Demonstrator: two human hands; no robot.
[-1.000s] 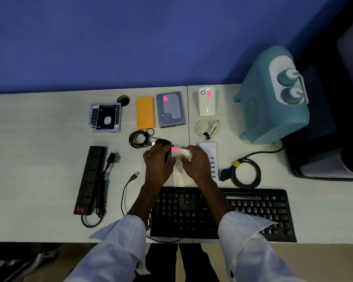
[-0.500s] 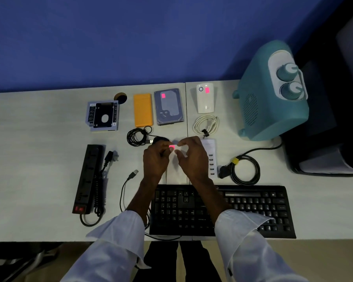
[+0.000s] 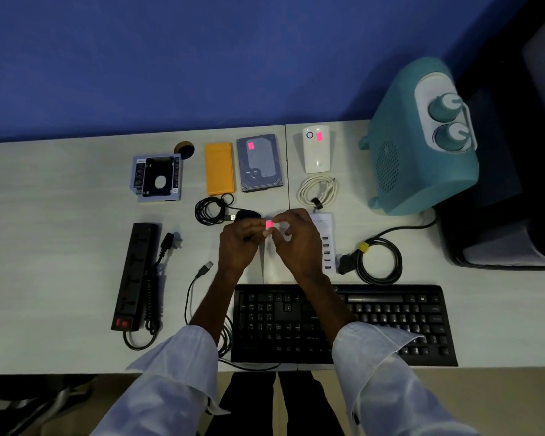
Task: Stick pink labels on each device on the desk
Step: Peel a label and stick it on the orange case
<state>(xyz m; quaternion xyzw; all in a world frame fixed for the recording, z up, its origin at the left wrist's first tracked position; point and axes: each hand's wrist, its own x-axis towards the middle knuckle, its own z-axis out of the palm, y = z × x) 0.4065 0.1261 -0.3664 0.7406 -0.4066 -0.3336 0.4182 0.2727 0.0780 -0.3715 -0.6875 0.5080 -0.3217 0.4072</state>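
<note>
A blue wall [image 3: 170, 58] backs the pale desk [image 3: 60, 247], where the devices lie in loose rows. The largest is a teal fan heater [image 3: 422, 158] at the right, and a black keyboard [image 3: 406, 322] sits along the near edge. A black power strip [image 3: 136, 275] lies to the left, and a white USB hub [image 3: 326, 243] shows just beside the right hand. In the back row are a hard drive [image 3: 260, 165], an orange case [image 3: 219, 168], a drive caddy [image 3: 156, 179] and a white plug-in unit [image 3: 317, 152]. Only the hard drive and the plug-in unit carry a pink patch, so most of the job is judged still to come. A second ago the hands were bunched round a white piece bearing the pink patch. Now they have drawn a little apart, and only the small pink label [image 3: 269, 224] shows between them, held above the desk near the hub. It is pinched by the curled fingertips of the left hand [image 3: 238, 247] and the right hand [image 3: 299, 243]. That suggests the label has been peeled free and is ready for the next device (which one, the frame does not say). A dark object [image 3: 249, 214] behind the left knuckles is mostly hidden, possibly a mouse. Whether backing paper remains in the left palm cannot be made out, and the dark equipment at the far right is cut off.
</note>
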